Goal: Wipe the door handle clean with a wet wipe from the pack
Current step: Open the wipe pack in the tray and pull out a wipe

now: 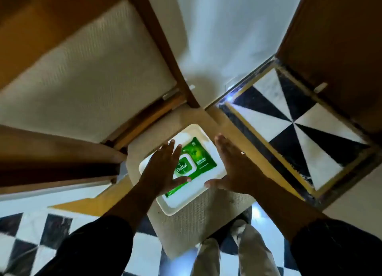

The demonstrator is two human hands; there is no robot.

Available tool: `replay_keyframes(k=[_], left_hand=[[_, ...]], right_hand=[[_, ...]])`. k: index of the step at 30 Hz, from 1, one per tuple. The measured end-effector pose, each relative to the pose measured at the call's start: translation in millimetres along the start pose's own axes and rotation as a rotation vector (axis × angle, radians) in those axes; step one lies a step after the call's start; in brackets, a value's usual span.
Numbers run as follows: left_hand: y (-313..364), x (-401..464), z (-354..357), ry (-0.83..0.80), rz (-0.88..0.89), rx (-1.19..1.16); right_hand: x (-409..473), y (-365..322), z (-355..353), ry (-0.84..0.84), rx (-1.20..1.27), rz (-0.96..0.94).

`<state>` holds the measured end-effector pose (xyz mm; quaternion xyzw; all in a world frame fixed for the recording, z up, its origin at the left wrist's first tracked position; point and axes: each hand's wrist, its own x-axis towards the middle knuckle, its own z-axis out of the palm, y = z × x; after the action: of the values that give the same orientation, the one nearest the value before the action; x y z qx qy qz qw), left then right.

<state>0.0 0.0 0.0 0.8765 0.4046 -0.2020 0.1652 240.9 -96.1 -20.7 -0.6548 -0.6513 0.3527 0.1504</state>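
Observation:
A green wet wipe pack with a white-edged lid lies flat in a white tray on a beige stool. My left hand hovers over the pack's left part, palm down, fingers spread, holding nothing. My right hand hangs over the tray's right edge, also flat with fingers apart and empty. Whether either hand touches the pack is unclear. No door handle can be made out clearly; a small pale fitting shows on the wooden door at right.
The beige stool stands on a black-and-white checked floor. A wooden door stands at right, a wood-framed padded panel at left. My legs are below the stool.

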Motion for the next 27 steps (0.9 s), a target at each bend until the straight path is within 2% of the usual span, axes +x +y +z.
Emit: replay_keyframes(k=[8,14,23,25,27], left_hand=[[-11.8,40.5,59.5,0.024,0.130,0.052],[-22.4,44.5,74.0,0.073,0.209,-0.008],[-19.7,45.2,60.3,0.017,0.208,-0.021],[-17.6,40.8,53.2,0.078,0.223,-0.007],[-15.3,36.0,44.6,0.238,0.265,0.045]], right_hand=[[35.9,0.4,68.5,-0.213,-0.105,-0.062],[42.7,0.0,97.9,-0.231,-0.206,-0.074],[46.3,6.4,99.8,-0.235,-0.296,-0.068],[46.6,5.6,98.9,-0.236,-0.303,-0.063],[46.6,4.4,97.7,-0.242,-0.320,-0.056]])
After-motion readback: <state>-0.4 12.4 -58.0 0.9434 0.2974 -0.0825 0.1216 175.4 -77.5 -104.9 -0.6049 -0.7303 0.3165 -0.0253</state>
